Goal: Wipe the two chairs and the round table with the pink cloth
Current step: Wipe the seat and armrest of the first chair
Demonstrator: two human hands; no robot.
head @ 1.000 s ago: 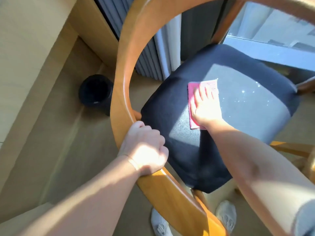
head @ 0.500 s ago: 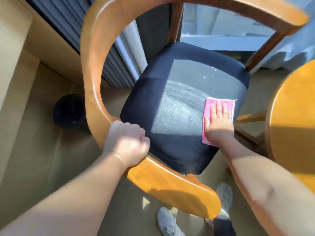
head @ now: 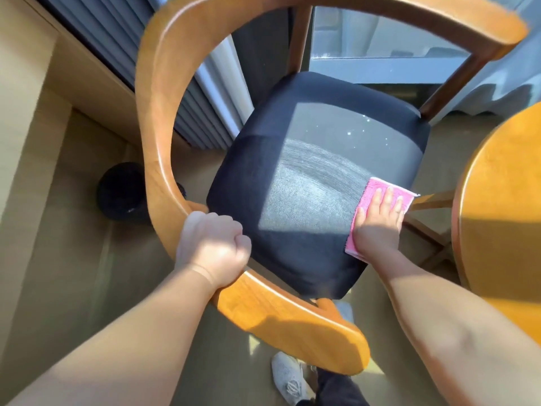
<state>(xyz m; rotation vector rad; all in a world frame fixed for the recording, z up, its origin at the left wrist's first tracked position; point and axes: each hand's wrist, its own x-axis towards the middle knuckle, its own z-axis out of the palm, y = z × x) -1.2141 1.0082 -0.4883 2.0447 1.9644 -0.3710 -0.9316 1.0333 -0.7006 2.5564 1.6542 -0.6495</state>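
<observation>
A wooden chair with a curved orange-brown back rail (head: 158, 121) and a dark cushioned seat (head: 292, 177) fills the view. My left hand (head: 212, 249) grips the rail at its near side. My right hand (head: 379, 222) lies flat, fingers straight, pressing the pink cloth (head: 380, 190) onto the seat's right edge. A curved wipe streak marks the sunlit part of the seat. The round wooden table (head: 503, 218) shows at the right edge. Only one chair is in view.
A black round bin (head: 123, 191) stands on the tan floor left of the chair. Grey curtains and a window frame lie behind the chair. My white shoe (head: 288, 379) is on the floor below the rail.
My right hand has swept the cloth from the seat's left-middle across to its right edge, leaving a curved streak. My left hand keeps its grip on the rail.
</observation>
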